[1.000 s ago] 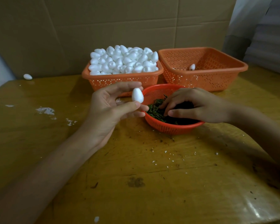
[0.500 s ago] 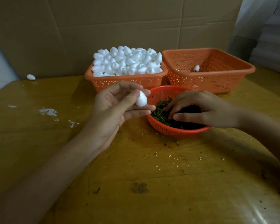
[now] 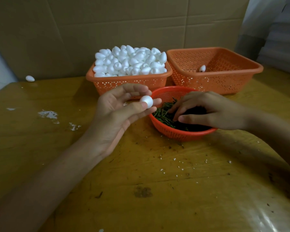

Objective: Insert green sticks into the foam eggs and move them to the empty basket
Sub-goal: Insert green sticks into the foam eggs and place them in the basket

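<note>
My left hand (image 3: 117,113) is raised beside the red round basket (image 3: 177,133) and pinches a white foam egg (image 3: 146,101) between thumb and fingertips. My right hand (image 3: 208,111) reaches into that basket, its fingertips down among the green sticks (image 3: 164,114); whether they pinch a stick is hidden. Behind stands an orange basket (image 3: 131,81) heaped with foam eggs (image 3: 131,61). To its right is a second orange basket (image 3: 224,81), holding one foam egg (image 3: 202,68).
A brown cardboard wall stands close behind the baskets. One loose foam egg (image 3: 30,78) lies at the far left by the wall. White foam crumbs (image 3: 49,114) and dark specks dot the wooden table (image 3: 157,190).
My left hand has turned the foam egg between its fingers and drawn it slightly closer to the stick basket. My right hand stays in the sticks, fingers shifting a little.
</note>
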